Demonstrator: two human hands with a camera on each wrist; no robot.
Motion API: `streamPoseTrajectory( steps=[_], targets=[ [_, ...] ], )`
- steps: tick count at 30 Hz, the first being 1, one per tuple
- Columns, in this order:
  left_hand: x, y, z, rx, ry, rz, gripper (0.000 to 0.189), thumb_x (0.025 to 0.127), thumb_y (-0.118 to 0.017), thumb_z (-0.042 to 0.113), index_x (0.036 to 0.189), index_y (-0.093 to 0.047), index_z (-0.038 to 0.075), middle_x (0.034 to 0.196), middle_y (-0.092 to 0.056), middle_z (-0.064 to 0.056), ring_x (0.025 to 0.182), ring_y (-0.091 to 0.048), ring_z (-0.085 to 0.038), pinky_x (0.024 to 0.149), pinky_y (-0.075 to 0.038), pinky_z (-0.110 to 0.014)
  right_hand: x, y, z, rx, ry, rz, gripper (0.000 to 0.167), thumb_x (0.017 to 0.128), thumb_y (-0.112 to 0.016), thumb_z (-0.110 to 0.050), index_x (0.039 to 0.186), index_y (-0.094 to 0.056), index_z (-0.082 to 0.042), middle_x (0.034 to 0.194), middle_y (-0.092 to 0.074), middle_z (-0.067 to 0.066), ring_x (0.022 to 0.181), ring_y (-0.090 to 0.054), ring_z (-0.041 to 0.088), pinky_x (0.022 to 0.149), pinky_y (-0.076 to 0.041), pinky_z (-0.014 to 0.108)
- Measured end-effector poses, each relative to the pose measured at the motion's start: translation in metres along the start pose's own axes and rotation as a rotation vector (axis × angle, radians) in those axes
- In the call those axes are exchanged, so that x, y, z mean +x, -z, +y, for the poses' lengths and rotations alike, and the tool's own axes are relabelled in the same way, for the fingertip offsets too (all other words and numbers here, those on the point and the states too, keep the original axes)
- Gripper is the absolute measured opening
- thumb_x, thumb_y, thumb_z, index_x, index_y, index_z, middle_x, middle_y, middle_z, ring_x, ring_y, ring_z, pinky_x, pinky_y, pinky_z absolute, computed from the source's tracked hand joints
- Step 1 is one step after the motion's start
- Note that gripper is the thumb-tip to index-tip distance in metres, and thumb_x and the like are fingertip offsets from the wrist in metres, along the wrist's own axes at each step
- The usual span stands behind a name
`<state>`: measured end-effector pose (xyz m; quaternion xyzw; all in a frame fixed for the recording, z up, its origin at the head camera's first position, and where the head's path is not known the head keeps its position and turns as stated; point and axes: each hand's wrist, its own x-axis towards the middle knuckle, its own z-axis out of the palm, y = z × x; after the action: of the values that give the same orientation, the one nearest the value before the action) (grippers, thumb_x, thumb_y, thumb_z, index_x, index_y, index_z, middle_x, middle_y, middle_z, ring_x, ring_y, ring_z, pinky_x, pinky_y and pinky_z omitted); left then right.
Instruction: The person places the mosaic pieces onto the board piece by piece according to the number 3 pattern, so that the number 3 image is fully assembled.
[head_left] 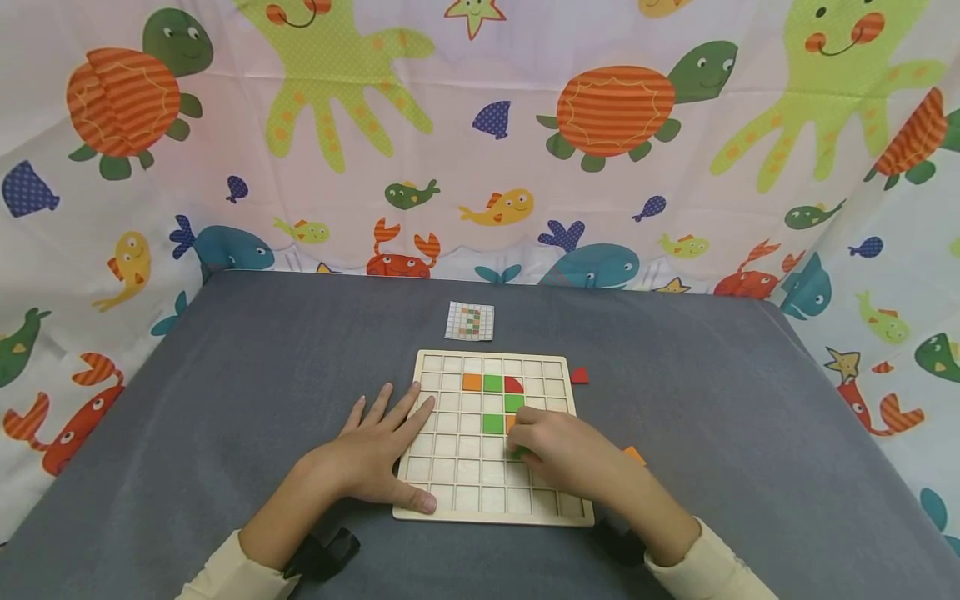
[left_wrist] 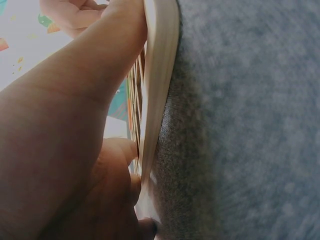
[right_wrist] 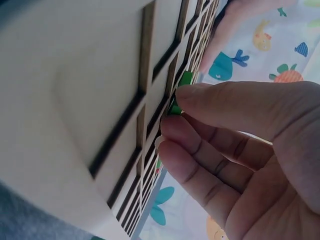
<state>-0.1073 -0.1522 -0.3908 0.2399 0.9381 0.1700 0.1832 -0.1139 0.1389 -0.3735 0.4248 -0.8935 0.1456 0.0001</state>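
A wooden grid board [head_left: 495,518] lies on the grey cloth. My left hand [head_left: 371,457] rests on its left side, fingers spread and thumb on the near-left corner. Over the board's middle, my right hand [head_left: 566,450] pinches a small green tile [right_wrist: 185,80] between thumb and fingers, at the grid; whether it sits in a cell is hidden. Farther up the grid sit an orange square [head_left: 472,382], a green square [head_left: 492,383] and a red rounded piece [head_left: 513,384]. Below are two more green squares [head_left: 492,424] and an orange piece [head_left: 511,422], partly behind my right fingers.
Beyond the board lies a small card [head_left: 469,321] printed with a coloured grid pattern. A red piece [head_left: 579,376] lies just off the board's right edge. An orange piece [head_left: 634,455] shows beside my right forearm. A cartoon-print curtain [head_left: 450,225] hangs behind the table.
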Motion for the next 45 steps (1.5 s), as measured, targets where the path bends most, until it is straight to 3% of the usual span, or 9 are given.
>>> streamPoseTrajectory(
  steps=[17,20,23,25,28,33,37,41,45],
  targets=[
    [0.001,0.000,0.000,0.024,0.019,-0.010,0.129,0.066,-0.070,0.083,0.163,-0.015,0.018,0.168,-0.001,-0.008,0.150,0.005,-0.044,0.112,0.001,-0.069,-0.002,0.009,0.013,0.015,0.023,0.005,0.028,0.082,-0.067,0.009,0.072,-0.064,-0.017,0.069,-0.050,-0.012,0.064,-0.043,0.004,0.059,-0.040,0.022],
    [0.000,0.003,0.001,0.021,0.015,-0.013,0.128,0.067,-0.070,0.082,0.163,-0.015,0.017,0.168,-0.001,-0.009,0.150,0.004,-0.045,0.111,0.000,-0.070,-0.007,0.015,0.032,-0.036,-0.043,0.084,0.022,0.083,-0.067,0.009,0.079,-0.070,-0.012,0.076,-0.059,-0.007,0.070,-0.053,0.009,0.063,-0.047,0.027],
    [0.000,0.002,0.001,0.009,0.005,-0.011,0.129,0.067,-0.069,0.083,0.163,-0.015,0.016,0.168,-0.001,-0.010,0.149,0.004,-0.045,0.111,0.001,-0.070,-0.014,0.015,0.056,-0.121,-0.128,0.160,0.021,0.084,-0.066,0.010,0.101,-0.073,-0.001,0.101,-0.069,0.009,0.095,-0.065,0.025,0.080,-0.055,0.039],
    [0.001,0.000,-0.001,0.004,0.000,-0.017,0.129,0.067,-0.068,0.083,0.163,-0.014,0.016,0.168,0.000,-0.010,0.149,0.005,-0.045,0.111,0.002,-0.070,-0.020,0.015,0.070,-0.161,-0.185,0.153,0.031,0.085,-0.064,0.011,0.115,-0.069,0.005,0.118,-0.066,0.020,0.113,-0.061,0.038,0.091,-0.052,0.049],
    [0.001,-0.002,-0.002,0.002,0.003,-0.023,0.129,0.067,-0.068,0.084,0.163,-0.013,0.017,0.168,0.001,-0.009,0.150,0.006,-0.044,0.111,0.003,-0.069,-0.028,0.017,0.082,-0.169,-0.233,0.073,0.038,0.084,-0.064,0.013,0.122,-0.065,0.009,0.128,-0.061,0.025,0.118,-0.059,0.042,0.094,-0.050,0.052],
    [0.001,0.000,0.000,0.012,0.016,-0.021,0.128,0.067,-0.070,0.082,0.163,-0.014,0.019,0.168,0.001,-0.008,0.150,0.006,-0.043,0.112,0.002,-0.069,-0.030,0.021,0.086,-0.199,-0.273,0.052,0.031,0.082,-0.072,0.009,0.112,-0.072,0.002,0.106,-0.069,0.014,0.095,-0.067,0.032,0.081,-0.055,0.047],
    [0.001,0.001,0.001,0.021,0.015,-0.027,0.127,0.068,-0.070,0.081,0.163,-0.014,0.018,0.168,0.001,-0.008,0.150,0.006,-0.043,0.112,0.002,-0.069,-0.028,0.025,0.083,-0.141,-0.343,0.011,0.032,0.085,-0.074,0.003,0.116,-0.070,-0.002,0.075,-0.062,0.002,0.066,-0.058,0.018,0.060,-0.050,0.039],
    [0.000,0.000,0.000,0.022,0.016,-0.029,0.127,0.069,-0.070,0.081,0.163,-0.012,0.018,0.168,0.002,-0.008,0.150,0.007,-0.043,0.112,0.002,-0.069,-0.029,0.028,0.083,-0.024,-0.342,-0.051,0.029,0.087,-0.073,-0.001,0.116,-0.072,-0.006,0.068,-0.055,-0.007,0.060,-0.046,0.010,0.056,-0.040,0.031],
    [0.000,0.000,0.000,0.024,0.018,-0.021,0.128,0.067,-0.070,0.082,0.163,-0.014,0.019,0.168,0.001,-0.007,0.150,0.007,-0.043,0.112,0.002,-0.068,-0.031,0.032,0.085,0.050,-0.295,-0.094,0.022,0.084,-0.069,0.004,0.096,-0.074,-0.013,0.070,-0.052,-0.009,0.065,-0.045,0.009,0.057,-0.038,0.029]
  ],
)
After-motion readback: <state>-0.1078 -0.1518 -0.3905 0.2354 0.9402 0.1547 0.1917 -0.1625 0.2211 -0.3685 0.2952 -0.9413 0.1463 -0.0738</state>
